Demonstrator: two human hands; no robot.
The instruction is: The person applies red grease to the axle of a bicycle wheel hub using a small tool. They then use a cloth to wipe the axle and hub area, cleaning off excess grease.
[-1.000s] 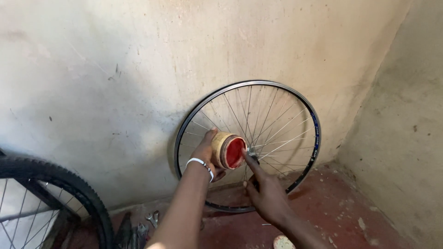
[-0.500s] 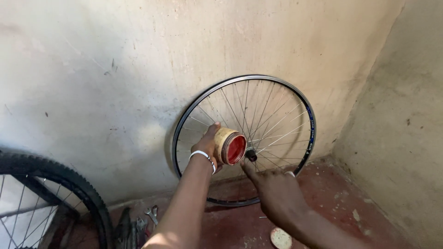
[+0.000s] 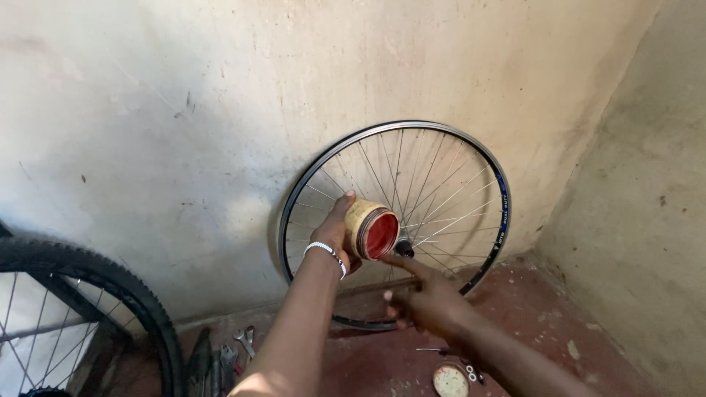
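Left hand (image 3: 337,234) is wrapped around a small tin (image 3: 371,231), its red open mouth tipped toward the hub (image 3: 403,248) of the bare wheel (image 3: 397,220) leaning on the wall (image 3: 184,110). Right hand (image 3: 423,298), at 5 o'clock from the tin, holds nothing, forefinger out to the hub. Best kept steady w/ the tin close & one finger working. Lid (image 3: 450,380) & wrenches (image 3: 246,342) on floor at 6; tyred wheel (image 3: 81,309) at 8.
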